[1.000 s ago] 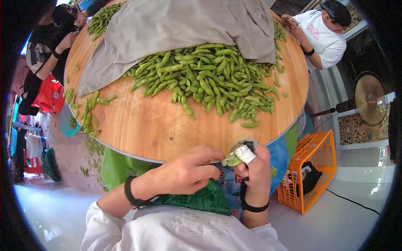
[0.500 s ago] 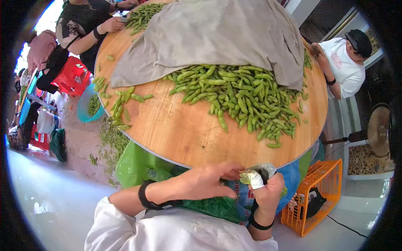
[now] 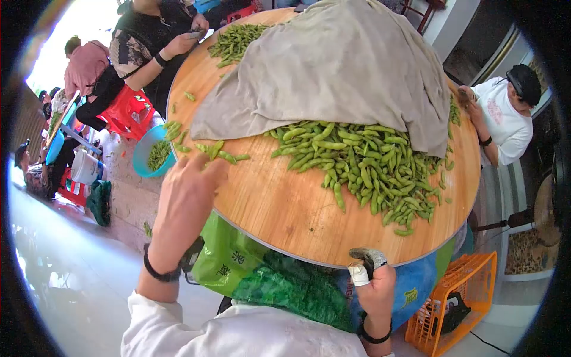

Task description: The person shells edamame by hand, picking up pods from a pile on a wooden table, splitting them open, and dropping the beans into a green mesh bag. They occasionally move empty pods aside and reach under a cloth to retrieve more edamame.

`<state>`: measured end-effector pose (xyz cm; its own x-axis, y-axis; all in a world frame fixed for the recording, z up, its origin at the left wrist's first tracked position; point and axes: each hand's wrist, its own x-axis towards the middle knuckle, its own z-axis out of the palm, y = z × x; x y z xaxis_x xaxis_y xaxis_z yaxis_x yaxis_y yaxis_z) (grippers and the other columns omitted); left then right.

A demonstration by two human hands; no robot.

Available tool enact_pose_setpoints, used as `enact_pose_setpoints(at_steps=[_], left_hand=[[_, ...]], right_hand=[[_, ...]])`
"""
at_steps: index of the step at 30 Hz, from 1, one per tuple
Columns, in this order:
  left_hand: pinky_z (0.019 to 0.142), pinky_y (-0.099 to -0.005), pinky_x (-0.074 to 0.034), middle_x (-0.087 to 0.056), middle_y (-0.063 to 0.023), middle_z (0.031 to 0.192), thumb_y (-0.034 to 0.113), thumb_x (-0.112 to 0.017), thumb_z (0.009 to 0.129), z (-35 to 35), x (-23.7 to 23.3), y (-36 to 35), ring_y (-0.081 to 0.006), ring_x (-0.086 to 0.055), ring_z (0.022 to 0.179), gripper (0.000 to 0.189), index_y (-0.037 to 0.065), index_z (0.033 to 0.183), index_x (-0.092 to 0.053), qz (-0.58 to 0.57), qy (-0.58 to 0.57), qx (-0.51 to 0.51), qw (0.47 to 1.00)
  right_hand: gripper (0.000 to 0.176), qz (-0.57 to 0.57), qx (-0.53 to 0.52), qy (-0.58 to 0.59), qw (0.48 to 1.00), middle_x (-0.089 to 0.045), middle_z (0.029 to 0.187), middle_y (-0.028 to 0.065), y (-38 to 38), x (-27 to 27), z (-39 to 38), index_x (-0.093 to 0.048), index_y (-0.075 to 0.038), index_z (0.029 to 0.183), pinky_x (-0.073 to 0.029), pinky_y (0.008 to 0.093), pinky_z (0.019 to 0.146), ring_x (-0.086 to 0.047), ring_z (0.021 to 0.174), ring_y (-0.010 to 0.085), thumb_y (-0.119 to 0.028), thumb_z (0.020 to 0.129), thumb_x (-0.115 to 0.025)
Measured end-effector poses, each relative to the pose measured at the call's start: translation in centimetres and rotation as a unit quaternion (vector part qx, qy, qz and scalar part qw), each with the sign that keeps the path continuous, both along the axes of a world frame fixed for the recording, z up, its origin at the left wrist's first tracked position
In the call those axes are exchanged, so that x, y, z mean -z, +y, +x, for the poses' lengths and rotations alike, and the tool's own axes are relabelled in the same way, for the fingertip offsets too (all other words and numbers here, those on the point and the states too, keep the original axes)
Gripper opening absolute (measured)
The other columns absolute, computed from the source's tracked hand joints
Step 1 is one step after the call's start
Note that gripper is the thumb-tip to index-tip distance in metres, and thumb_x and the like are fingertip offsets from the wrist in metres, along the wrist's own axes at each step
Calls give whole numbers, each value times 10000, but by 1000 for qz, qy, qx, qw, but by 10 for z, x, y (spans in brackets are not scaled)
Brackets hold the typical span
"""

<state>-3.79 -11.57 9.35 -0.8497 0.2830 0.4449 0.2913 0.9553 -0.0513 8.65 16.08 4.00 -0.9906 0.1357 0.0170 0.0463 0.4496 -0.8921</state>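
Note:
My left hand [image 3: 193, 193] is over the table's left edge, fingers apart and partly bent, close to a few loose green pods [image 3: 217, 152]. Nothing shows in its grip. At the table's near edge, my right hand [image 3: 376, 279] is curled closed, with white wrapping on the thumb and a grey covering on a finger. Something dark and small shows between them, too unclear to name. A large heap of green pods [image 3: 363, 160] lies on the round wooden table [image 3: 279, 208], partly under a grey cloth [image 3: 339, 71].
A co-worker in black [image 3: 146, 44] stands at the upper left, another person in white [image 3: 505, 119] at the right. A turquoise basin [image 3: 141, 160] with pods stands on the floor. Green bags [image 3: 238, 256] hang below the table edge. An orange crate [image 3: 452, 297] is at lower right.
My left hand has moved away from my right hand, up and left to the loose pods. The green piece at my right fingertips no longer shows. The view has shifted.

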Motion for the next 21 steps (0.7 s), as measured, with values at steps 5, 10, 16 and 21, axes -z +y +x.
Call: enact_pose_setpoints(at_steps=[5,10,16,21], left_hand=[[698,-403,-459,-577,-161,827,91,-604,762,-59,46,32,-344,-561,807,152,0,882,-583,121,-216,184,951],[676,-410,-450,-560,-175,796,125,-629,741,-84,79,45,-359,-558,794,178,-11,837,-566,143,-209,231,939],[661,-414,-449,-557,-172,767,76,-591,741,-80,73,39,-353,-561,762,113,-8,801,-546,125,-245,203,940],[622,-419,-448,-563,-169,749,83,-575,768,-50,56,44,-359,-562,712,94,-1,779,-535,127,-222,166,952]], right_hand=[[212,-36,-12,-37,999,-627,782,151,-4,3,-1,-591,6,973,-472,296,652,-612,698,201,-116,802,-615],[209,-33,-19,-52,998,-625,786,167,3,9,4,-584,-2,989,-475,317,657,-624,711,267,-118,815,-593],[223,2,-43,15,999,-607,748,161,-2,3,-3,-586,-11,979,-475,337,627,-601,666,295,-148,807,-618],[289,73,-35,-26,996,-586,678,129,0,-5,-2,-588,-35,1007,-465,360,563,-577,580,278,-178,772,-676]])
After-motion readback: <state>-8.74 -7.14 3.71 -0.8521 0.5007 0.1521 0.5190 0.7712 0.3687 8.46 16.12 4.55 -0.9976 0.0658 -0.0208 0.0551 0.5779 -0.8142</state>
